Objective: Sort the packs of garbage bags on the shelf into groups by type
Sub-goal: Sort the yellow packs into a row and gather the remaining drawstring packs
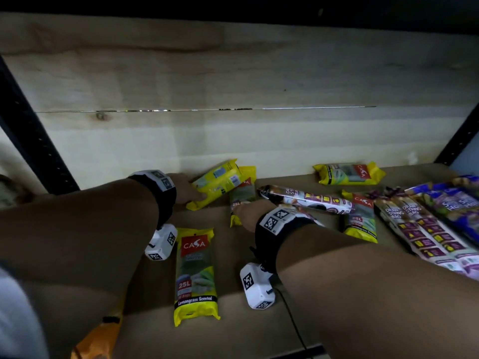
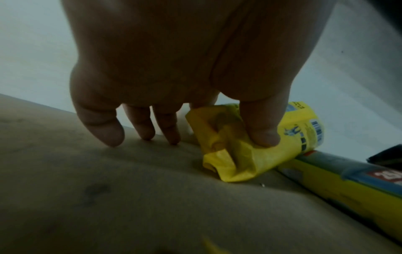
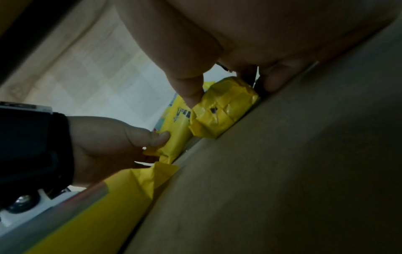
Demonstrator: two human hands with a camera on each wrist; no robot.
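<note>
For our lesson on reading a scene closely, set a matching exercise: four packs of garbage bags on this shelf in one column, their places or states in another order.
Column A
1. tilted yellow pack
2. yellow 25L pack
3. front yellow pack
4. far yellow pack

Column B
a. alone by the back wall
b. pinched by left hand
c. flat between the forearms
d. gripped by right hand

Pairs: 1-b, 2-d, 3-c, 4-a

A black strap w/ a white block printed w/ black-and-white square code markers is worn on each bare forearm, by the left hand [image 1: 185,189] and the right hand [image 1: 246,212]. A white camera housing w/ the same markers is hung under each wrist; a thin black cable is run from the right one. A bit of white sleeve is seen at lower left.
</note>
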